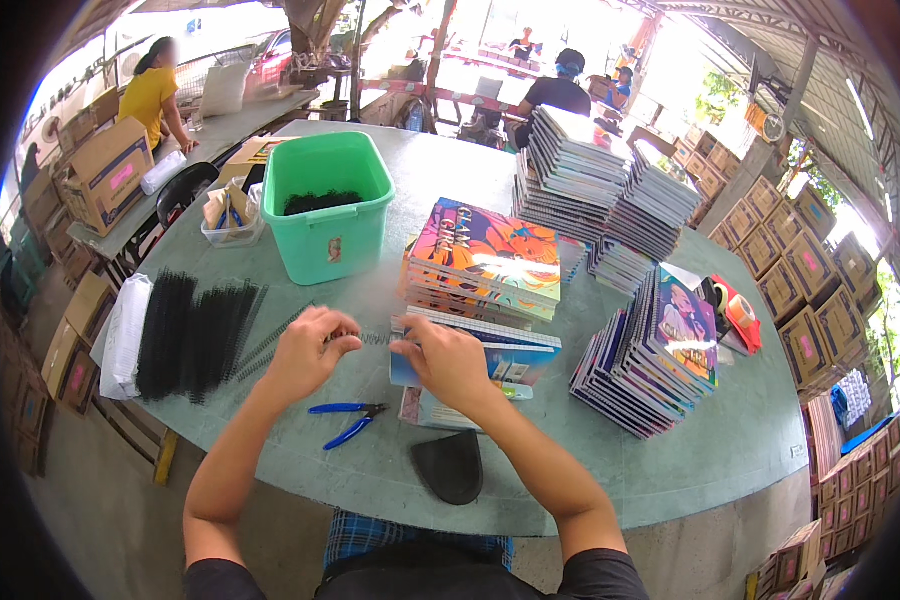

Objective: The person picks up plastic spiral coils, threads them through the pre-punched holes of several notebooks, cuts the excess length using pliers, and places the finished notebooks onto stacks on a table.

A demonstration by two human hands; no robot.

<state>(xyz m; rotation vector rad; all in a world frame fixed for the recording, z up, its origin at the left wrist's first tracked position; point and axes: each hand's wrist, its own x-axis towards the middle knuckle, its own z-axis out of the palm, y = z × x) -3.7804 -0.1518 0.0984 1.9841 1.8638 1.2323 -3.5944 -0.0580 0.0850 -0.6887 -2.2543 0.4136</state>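
My left hand [315, 352] pinches one end of a black spiral binding coil [375, 339], which stretches across to a notebook [520, 355]. With fingers closed at the notebook's left edge, my right hand [445, 360] grips that edge where the coil meets it. The notebook lies with a blue-toned cover on a low pile. Blue-handled cutting pliers [348, 420] rest just below my hands, beside a dark rounded pad [448, 467]. Left of my left hand are bunches of loose black coils [192, 335]. A stack of colourful notebooks [485, 250] stands beyond my right hand.
A green bin [328, 230] holds black pieces. Taller notebook stacks [570, 180] rise at the far right, with a bound stack [650, 350] nearer. A tape roll [740, 310] lies at the table's right. Brown cartons [810, 265] line the right side; people sit farther off.
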